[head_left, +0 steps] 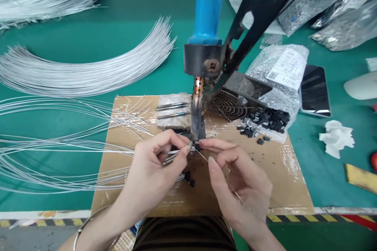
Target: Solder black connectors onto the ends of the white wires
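At the tip of an upright soldering iron [196, 121] with a blue collar, both my hands work close together. My left hand [157, 168] is closed, thumb and forefinger pinched on the end of a thin white wire beside the tip; the exact end is hidden by the fingertips. My right hand [243, 182] is closed around a thin strand of solder wire [203, 156], which runs across the fingers and down past the palm. Its fingertips are at the right of the iron's tip. Below the left fingers, white wires with small black ends [190, 179] lie on the cardboard [282, 188].
The iron hangs from a black metal bracket [250, 27]. A solder coil [228, 106], small black pieces [273, 119], a plastic bag [282, 66] and a phone [315, 90] lie to the right. White wire bundles [97, 72] spread over the green mat at left.
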Demonstrator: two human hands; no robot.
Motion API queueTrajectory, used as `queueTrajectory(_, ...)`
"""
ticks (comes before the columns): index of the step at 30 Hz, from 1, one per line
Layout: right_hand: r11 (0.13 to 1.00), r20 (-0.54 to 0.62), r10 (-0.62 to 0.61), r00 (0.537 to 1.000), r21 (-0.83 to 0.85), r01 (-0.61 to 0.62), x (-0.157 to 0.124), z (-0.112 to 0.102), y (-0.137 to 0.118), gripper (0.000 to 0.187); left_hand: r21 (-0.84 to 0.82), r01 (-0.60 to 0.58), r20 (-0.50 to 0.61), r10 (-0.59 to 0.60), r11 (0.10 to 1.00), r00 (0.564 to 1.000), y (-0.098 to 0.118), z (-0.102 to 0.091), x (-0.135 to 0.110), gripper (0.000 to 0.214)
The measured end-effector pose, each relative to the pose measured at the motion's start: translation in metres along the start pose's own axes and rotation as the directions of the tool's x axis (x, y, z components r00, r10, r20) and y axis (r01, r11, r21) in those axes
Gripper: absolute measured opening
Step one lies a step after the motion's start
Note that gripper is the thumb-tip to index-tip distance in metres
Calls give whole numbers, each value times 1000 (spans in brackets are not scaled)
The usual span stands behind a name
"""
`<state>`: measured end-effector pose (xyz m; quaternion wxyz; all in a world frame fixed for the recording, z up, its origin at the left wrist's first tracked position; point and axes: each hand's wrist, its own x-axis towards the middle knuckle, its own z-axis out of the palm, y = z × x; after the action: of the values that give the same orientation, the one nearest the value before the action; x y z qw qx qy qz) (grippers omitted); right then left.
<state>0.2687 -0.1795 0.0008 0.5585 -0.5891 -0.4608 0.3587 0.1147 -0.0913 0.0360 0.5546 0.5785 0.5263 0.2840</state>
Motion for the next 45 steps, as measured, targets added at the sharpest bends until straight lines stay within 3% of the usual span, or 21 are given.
queueTrajectory(11, 996, -50, 84, 995, 29, -82, 6, 4, -8, 21, -29, -7, -19, 6, 1000, 1000, 6, -2, 7, 12)
queueTrajectory(45, 1000, 10, -6, 1000, 6, 6, 6, -1, -5, 23, -35, -58, -45, 56, 998, 997, 8, -1, 5, 13)
